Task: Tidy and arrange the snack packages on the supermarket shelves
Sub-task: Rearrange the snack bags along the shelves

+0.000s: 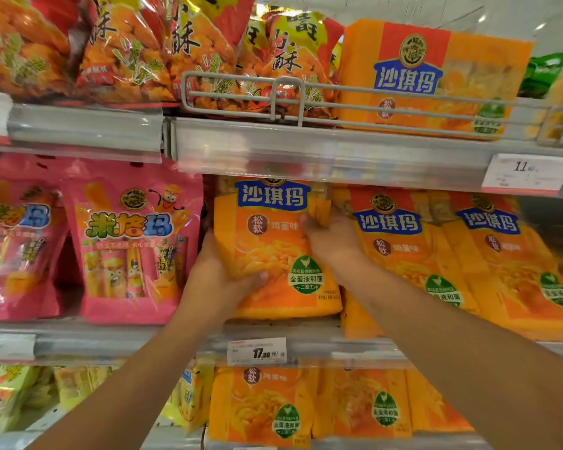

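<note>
On the middle shelf (306,332), two hands grip one of seemingly three orange packages (273,254).

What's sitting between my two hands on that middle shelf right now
In the head view, an orange snack package lies between them, left hand gripping its lower left edge, right hand its upper right.

The orange package (273,251) at the frame's centre reads "沙琪玛" in white on a blue banner, with "松软" in a brown disc, "鸡蛋味" beside it and "全蛋液和面" on a green egg-shaped badge. The pink pouch (132,241) to its left reads "米格玛". The price tag (256,351) below centre shows "17.90 元". A white tag (527,173) at right shows "11".
</note>
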Tool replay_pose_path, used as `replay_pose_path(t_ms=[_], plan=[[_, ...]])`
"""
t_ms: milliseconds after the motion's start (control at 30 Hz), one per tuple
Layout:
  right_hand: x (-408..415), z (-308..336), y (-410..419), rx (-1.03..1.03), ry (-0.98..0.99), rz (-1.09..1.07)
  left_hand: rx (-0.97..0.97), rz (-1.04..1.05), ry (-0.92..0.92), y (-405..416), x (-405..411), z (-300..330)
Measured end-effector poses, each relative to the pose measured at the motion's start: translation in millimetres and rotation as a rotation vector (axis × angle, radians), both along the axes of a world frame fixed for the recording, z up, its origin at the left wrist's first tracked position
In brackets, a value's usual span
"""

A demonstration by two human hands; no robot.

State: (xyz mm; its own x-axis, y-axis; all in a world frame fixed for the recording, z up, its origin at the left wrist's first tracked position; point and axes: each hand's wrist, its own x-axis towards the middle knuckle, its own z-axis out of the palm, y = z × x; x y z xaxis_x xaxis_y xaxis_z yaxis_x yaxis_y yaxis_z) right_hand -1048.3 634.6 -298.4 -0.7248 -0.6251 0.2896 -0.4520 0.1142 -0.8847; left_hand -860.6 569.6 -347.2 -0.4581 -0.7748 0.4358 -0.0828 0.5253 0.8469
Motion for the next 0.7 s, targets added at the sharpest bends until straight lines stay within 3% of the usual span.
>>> replay_pose_path(t_ms=[233,433,700], plan=[[16.7,-4.4,15.8,0.160,0.326,-0.073,-0.026,0.001,-0.069,11.3,6.4,1.5],[37.5,-20.5,35.3,0.305,0.718,-0.111,-0.020,0.049,-0.179,22.2,14.7,-6.0],[38.5,-21.9,43.9,0.417,0.680,-0.093,0.009,0.027,-0.269,26.2,18.8,2.1]])
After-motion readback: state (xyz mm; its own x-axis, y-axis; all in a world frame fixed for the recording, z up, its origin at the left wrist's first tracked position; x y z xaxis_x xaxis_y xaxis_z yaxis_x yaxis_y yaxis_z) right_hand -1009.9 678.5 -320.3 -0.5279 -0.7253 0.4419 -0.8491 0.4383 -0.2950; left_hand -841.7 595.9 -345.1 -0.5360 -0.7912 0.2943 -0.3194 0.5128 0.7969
